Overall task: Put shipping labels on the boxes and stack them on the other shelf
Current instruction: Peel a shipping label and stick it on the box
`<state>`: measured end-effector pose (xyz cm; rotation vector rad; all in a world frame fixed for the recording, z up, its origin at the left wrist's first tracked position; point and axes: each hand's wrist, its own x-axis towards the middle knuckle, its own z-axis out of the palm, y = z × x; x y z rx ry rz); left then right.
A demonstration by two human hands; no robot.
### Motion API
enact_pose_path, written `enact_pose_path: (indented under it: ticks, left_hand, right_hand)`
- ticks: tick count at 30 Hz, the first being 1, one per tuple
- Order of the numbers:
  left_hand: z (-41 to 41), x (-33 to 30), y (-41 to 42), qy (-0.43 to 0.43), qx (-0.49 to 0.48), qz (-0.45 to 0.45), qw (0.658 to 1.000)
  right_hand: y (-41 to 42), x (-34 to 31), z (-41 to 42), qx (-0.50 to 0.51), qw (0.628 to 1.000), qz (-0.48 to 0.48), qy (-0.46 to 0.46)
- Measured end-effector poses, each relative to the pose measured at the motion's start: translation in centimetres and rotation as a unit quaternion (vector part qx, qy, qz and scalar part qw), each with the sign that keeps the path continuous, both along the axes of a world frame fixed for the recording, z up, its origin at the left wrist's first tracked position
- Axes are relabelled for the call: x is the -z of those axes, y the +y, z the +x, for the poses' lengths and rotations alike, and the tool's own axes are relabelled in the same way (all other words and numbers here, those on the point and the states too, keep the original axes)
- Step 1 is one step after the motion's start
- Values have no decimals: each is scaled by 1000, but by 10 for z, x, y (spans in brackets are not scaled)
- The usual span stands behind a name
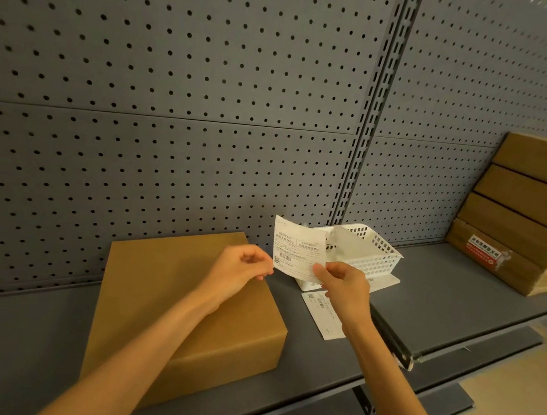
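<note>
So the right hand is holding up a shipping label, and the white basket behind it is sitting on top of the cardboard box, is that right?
Not quite. The right hand does hold up the shipping label, but the white basket sits on the grey shelf, to the right of the cardboard box, not on it. The head view shows this.

Both bare forearms are reaching up from six o'clock toward the centre. The left hand [241, 265] is hovering with fingers loosely curled, thumb and fingertips nearly meeting, holding nothing. The right hand [342, 283], at its three o'clock, is pinching a sheet between thumb and forefinger.
</note>
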<state>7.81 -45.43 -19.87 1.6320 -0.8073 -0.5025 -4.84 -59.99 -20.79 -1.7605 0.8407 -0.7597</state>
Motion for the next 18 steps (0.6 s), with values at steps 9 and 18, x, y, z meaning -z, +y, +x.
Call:
enact_pose_path:
  ticks: [9,18]
  left_hand:
    - [0,3,-3,-57,-10,1,998]
    - [6,12,-6,-88,7,-21,996]
  right_hand:
    - [9,0,9,0,961,-252,110]
    - [36,-4,21,-148,966,-204,50]
